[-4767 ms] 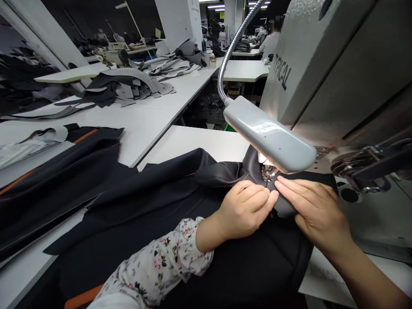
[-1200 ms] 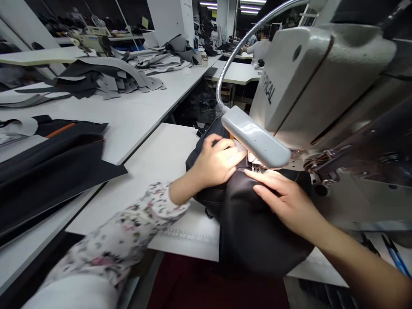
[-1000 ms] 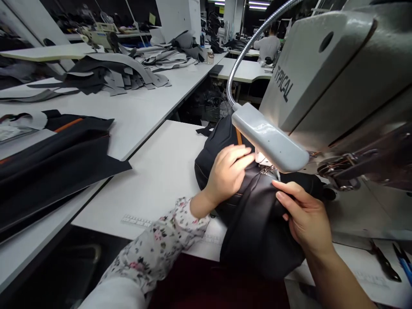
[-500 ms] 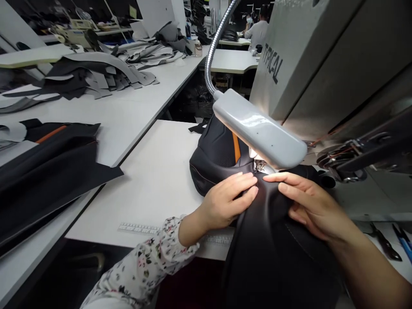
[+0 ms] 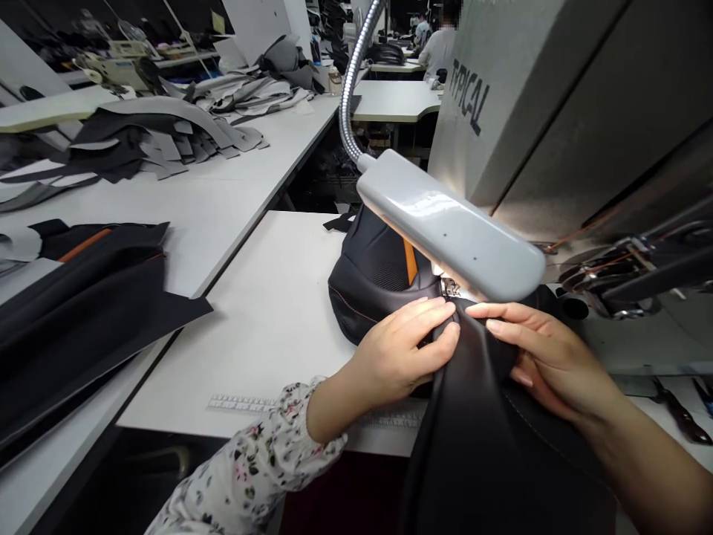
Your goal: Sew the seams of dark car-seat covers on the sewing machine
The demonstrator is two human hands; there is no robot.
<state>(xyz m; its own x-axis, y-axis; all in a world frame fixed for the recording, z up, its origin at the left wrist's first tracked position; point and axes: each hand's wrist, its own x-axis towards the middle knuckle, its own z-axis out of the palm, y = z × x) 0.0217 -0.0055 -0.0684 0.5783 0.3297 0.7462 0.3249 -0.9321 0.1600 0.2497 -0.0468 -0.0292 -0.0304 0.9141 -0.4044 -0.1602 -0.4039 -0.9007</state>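
Note:
A black leather-like cover with an orange strip and stitched seams lies under the sewing machine, its front part hanging over the table edge. My left hand is closed on a fold of it, thumb and fingers together, just left of the presser foot. On the right, my right hand pinches the same cover between thumb and forefinger, its other fingers curled beneath. A white lamp hangs over the foot and partly hides it; the needle cannot be made out.
A ruler scale runs along the table's front edge. Cut black pieces lie on the left table, with grey scraps behind. A dark-handled tool lies at right. Another person sits far back.
Both hands have shifted slightly right in view, and the cover's near part has swung right with them. The fold between my hands looks more drawn up. The camera view has also shifted a little.

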